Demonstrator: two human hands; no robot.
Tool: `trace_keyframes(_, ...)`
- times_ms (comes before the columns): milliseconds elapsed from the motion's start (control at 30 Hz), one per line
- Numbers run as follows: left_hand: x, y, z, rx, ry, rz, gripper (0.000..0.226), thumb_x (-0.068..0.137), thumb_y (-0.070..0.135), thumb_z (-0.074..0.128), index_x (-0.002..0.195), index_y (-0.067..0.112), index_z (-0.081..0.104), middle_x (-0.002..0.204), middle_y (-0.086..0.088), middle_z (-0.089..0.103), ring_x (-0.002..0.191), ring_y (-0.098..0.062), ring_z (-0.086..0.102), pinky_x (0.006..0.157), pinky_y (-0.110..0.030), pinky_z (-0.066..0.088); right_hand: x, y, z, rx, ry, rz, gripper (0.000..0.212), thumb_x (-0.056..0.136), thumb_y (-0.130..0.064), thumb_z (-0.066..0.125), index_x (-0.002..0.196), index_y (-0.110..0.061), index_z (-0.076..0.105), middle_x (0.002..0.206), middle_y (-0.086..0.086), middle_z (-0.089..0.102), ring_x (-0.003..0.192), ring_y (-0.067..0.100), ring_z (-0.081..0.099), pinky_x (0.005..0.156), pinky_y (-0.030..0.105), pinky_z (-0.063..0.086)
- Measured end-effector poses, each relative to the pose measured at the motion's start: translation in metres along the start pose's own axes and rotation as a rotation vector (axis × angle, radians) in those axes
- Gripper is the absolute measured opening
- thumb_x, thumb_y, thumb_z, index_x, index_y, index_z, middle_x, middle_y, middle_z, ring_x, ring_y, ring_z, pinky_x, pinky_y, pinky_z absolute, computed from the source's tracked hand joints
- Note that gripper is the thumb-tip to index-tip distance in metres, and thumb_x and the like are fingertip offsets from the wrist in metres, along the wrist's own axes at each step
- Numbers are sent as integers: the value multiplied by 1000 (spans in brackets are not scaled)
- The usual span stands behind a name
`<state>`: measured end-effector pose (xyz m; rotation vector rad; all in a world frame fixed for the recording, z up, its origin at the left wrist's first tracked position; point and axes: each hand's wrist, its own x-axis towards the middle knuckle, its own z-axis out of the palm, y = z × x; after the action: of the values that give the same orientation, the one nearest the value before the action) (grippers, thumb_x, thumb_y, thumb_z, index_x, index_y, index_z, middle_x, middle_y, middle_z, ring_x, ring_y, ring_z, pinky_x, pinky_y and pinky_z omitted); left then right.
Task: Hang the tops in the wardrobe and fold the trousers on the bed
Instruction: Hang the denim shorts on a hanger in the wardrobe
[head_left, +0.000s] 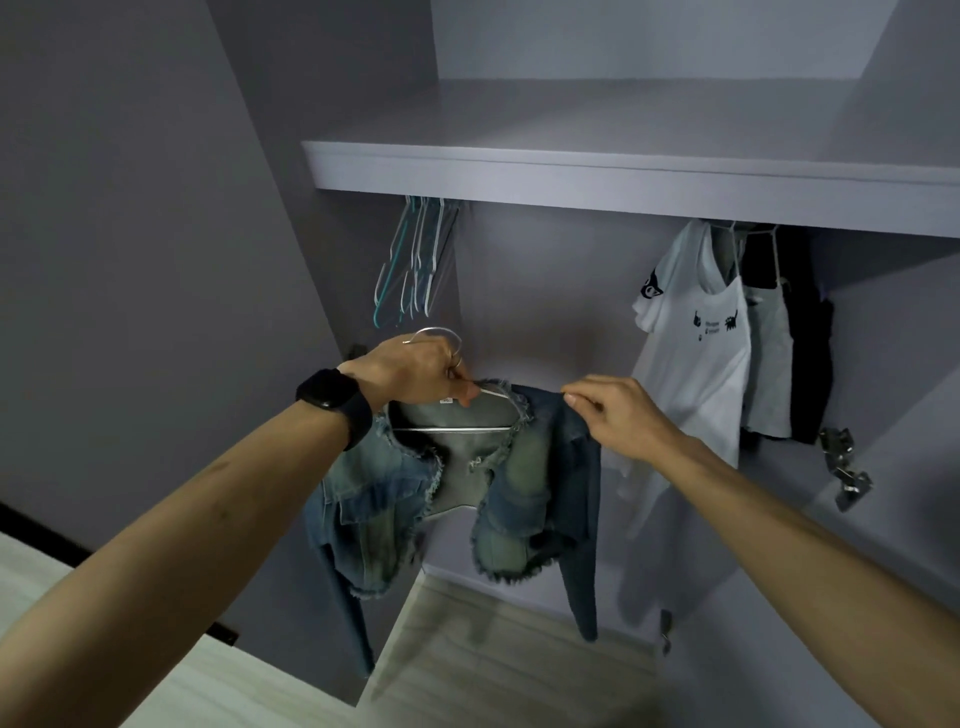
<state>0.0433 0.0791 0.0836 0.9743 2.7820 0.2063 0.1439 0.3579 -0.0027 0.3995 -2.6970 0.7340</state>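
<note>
Closest to the viewer, the left hand (415, 371) is gripping a wire hanger (452, 429) by its neck, fingers curled round it. The right hand (618, 415) is pinching the shoulder of a denim jacket (524, 483), seemingly settling it onto the hanger. Hooking it up is probably coming next, between the spare hangers (410, 260) and the white T-shirt (696, 353) hanging farther back.

A home bedroom, shown by the open built-in wardrobe (623, 171) with its shelf, empty hangers (410, 260), a hung white T-shirt (696, 353) and wood-look floor (493, 649).
</note>
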Motion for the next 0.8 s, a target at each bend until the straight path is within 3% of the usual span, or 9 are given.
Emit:
trace_keyframes(67,-1,-1,4,-27,-4,-1,21,91,57,64,79,44,75,79,19,50,85,5,49,69,-14,33,14,-8,-5,8,39,-27,20,101,-13,59,114,-7,74,101,4,73,88,17,61,84,31,48)
trace_keyframes(133,0,0,8,-59,-1,-4,22,91,58,64,76,45,75,73,19,56,83,4,50,68,-10,32,26,-14,-4,-29,1,-16,23,103,-17,57,117,-9,73,108,5,74,97,21,61,89,32,47)
trace_keyframes(267,1,0,15,-105,18,-64,25,89,62,64,76,43,74,69,19,64,91,-5,58,79,-27,44,26,-8,3,-275,-219,175,32,107,-28,43,125,-19,68,113,7,70,110,32,58,90,40,49)
trace_keyframes(400,-2,-6,10,-95,24,-102,25,85,63,68,75,40,72,74,17,72,80,-3,65,78,-29,52,3,1,5,-217,-104,227,35,106,-39,44,128,-23,66,118,-2,68,114,26,54,89,39,49)
trace_keyframes(600,-2,-5,2,-131,111,-115,27,83,61,72,78,35,70,71,13,70,73,0,63,67,-24,49,-22,5,12,-43,-43,230,27,103,-34,56,106,-18,77,96,-6,71,88,20,65,78,39,53)
trace_keyframes(700,2,6,5,-201,126,-112,25,83,57,74,81,32,72,73,11,70,74,-4,64,68,-25,50,-18,-12,17,-34,6,189,29,100,-43,57,113,-23,74,102,-10,72,90,14,58,80,32,49)
trace_keyframes(800,5,19,8,-267,161,-100,21,85,50,75,76,32,71,70,13,68,70,-4,63,63,-21,46,-11,-28,20,-50,-4,105,31,100,-38,61,123,-20,69,108,-4,73,92,17,60,78,25,41)
